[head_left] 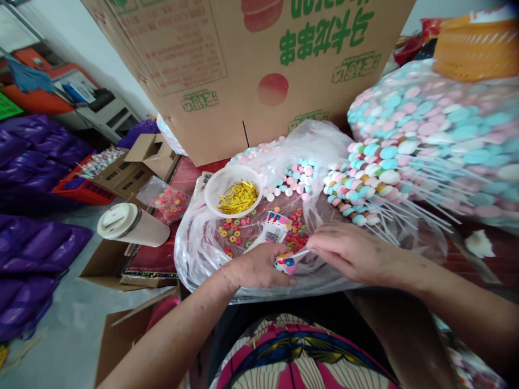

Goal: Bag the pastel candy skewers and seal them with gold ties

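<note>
small colourful printed wrapper (pixel 286 265) gripped in left hand (pixel 263 266) | thin white stick (pixel 301 252) pinched in right hand (pixel 352 251), other end set at wrapper | both held over clear plastic sheeting (pixel 194 254), near round white plastic bowl (pixel 212 190) of thin gold strips (pixel 238 198)

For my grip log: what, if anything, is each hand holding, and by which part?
Left hand: a patterned wrapper, by its left side. Right hand: apparently a white stick, by its right end.

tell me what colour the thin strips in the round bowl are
The strips are shiny gold, best seen in the head view.
</note>
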`<action>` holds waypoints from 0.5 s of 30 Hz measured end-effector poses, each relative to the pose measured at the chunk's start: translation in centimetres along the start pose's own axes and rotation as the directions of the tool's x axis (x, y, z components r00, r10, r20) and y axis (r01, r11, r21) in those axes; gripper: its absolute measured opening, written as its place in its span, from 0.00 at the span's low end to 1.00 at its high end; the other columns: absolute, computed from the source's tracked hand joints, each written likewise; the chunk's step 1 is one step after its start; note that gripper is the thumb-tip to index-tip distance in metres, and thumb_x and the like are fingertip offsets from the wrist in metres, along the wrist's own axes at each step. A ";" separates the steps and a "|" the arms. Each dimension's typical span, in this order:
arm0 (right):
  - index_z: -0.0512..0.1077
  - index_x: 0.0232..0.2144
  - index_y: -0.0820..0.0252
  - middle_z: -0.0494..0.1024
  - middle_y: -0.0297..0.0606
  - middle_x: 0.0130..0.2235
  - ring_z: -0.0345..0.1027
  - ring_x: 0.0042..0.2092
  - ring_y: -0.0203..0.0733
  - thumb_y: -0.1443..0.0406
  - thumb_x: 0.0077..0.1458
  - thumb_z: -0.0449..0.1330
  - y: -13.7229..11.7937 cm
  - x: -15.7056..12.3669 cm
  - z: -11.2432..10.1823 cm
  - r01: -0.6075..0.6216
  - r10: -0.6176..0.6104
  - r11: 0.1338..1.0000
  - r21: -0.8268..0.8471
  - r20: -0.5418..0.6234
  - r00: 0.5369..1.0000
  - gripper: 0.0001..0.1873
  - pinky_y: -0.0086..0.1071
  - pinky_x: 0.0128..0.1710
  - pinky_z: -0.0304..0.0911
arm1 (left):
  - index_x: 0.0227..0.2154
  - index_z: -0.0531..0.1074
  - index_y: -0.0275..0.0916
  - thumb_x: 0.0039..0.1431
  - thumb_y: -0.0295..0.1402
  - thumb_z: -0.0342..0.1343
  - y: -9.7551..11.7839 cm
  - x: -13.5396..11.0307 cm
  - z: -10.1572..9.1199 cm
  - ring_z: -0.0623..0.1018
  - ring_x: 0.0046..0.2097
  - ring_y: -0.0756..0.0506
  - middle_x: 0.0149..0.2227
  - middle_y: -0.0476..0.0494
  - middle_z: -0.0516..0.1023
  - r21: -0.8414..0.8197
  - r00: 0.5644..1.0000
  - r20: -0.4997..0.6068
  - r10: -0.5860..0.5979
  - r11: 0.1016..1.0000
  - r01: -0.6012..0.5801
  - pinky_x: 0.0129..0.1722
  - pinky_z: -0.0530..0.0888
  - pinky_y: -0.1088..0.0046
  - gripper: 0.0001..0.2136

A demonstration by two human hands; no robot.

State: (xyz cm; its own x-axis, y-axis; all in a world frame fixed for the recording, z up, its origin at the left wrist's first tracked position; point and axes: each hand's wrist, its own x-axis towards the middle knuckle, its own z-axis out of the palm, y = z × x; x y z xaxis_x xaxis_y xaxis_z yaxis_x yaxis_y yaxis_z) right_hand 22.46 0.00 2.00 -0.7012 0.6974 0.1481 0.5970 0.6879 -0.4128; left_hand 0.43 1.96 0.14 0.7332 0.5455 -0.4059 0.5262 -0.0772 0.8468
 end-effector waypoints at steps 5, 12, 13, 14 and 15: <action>0.69 0.25 0.63 0.74 0.42 0.28 0.65 0.32 0.41 0.72 0.54 0.51 -1.1 1.9 2.9 -0.056 0.053 0.998 0.031 0.096 0.994 0.09 0.32 0.33 0.56 | 0.34 0.73 0.33 0.46 0.34 0.63 -0.7 1.5 1.2 0.70 0.34 0.49 0.30 0.50 0.72 -0.189 0.999 -0.005 0.053 0.981 -0.053 0.36 0.68 0.74 0.13; 0.66 0.23 0.60 0.70 0.37 0.25 0.61 0.29 0.38 0.66 0.61 0.45 1.8 1.1 0.9 -0.093 0.093 0.992 0.084 0.011 0.996 0.16 0.31 0.30 0.52 | 0.41 0.74 0.35 0.51 0.47 0.60 -2.0 -0.3 -1.7 0.70 0.30 0.53 0.33 0.46 0.76 -0.476 0.993 -0.005 -0.117 0.873 0.101 0.30 0.67 0.77 0.22; 0.65 0.23 0.60 0.70 0.36 0.25 0.61 0.29 0.38 0.66 0.61 0.46 2.0 1.0 0.6 -0.089 0.089 0.992 0.093 0.014 0.996 0.16 0.31 0.30 0.51 | 0.38 0.75 0.34 0.50 0.47 0.60 -2.0 -0.2 -1.8 0.70 0.28 0.53 0.31 0.46 0.76 -0.496 0.991 0.010 -0.130 0.860 0.118 0.29 0.67 0.78 0.21; 0.65 0.23 0.60 0.70 0.36 0.25 0.61 0.29 0.38 0.66 0.61 0.46 2.1 1.0 0.4 -0.086 0.085 0.992 0.095 0.018 0.996 0.15 0.30 0.30 0.51 | 0.36 0.76 0.34 0.49 0.47 0.61 -2.0 0.0 -1.7 0.69 0.26 0.54 0.30 0.46 0.76 -0.524 0.990 0.020 -0.140 0.841 0.130 0.27 0.66 0.78 0.20; 0.64 0.23 0.60 0.70 0.36 0.26 0.61 0.30 0.38 0.67 0.60 0.46 2.2 1.1 0.3 -0.084 0.082 0.993 0.089 0.021 0.996 0.15 0.30 0.31 0.51 | 0.34 0.76 0.34 0.48 0.46 0.62 -2.0 0.2 -1.5 0.68 0.25 0.54 0.29 0.46 0.76 -0.558 0.988 0.016 -0.151 0.819 0.134 0.25 0.65 0.79 0.19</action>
State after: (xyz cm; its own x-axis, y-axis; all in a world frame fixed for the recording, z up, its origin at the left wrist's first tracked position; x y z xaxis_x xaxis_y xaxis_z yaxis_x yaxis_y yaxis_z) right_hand 22.90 2.19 1.03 -0.6578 0.7472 0.0945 0.6168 0.6064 -0.5017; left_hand -1.08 3.44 -1.11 0.6523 0.5377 -0.5343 0.2892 0.4751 0.8311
